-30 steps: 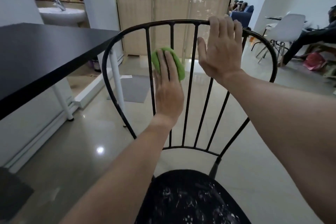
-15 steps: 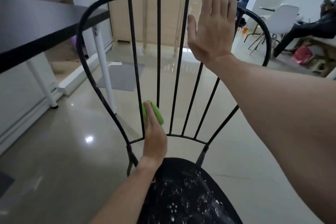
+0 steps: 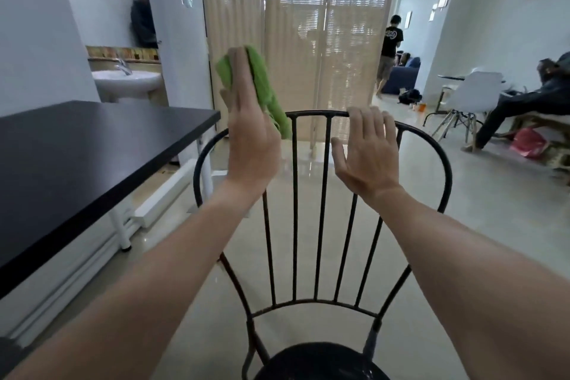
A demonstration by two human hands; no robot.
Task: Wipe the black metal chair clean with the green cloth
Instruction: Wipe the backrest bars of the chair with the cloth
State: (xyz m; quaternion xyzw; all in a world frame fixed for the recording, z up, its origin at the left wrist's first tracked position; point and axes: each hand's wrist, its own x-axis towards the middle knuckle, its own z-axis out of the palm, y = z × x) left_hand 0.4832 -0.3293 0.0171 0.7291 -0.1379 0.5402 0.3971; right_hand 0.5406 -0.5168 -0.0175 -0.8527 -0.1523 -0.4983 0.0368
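Note:
The black metal chair (image 3: 322,203) stands in front of me, its curved backrest of thin vertical bars facing me and its round dark seat at the bottom edge. My left hand (image 3: 249,136) is raised above the left part of the top rail, fingers flat against the green cloth (image 3: 262,83), which hangs down toward the rail. My right hand (image 3: 367,151) rests on the top rail right of centre, fingers hooked over it and thumb spread.
A black-topped table (image 3: 92,145) on white legs stands close at the left. A folding screen (image 3: 296,49) and a washbasin (image 3: 126,82) are behind. White chairs, a seated person and a standing person are at the far right. Glossy floor surrounds the chair.
My left hand with the green cloth has gone from the bottom of the bars up past the top rail. My view has tilted upward. My right hand stays on the rail.

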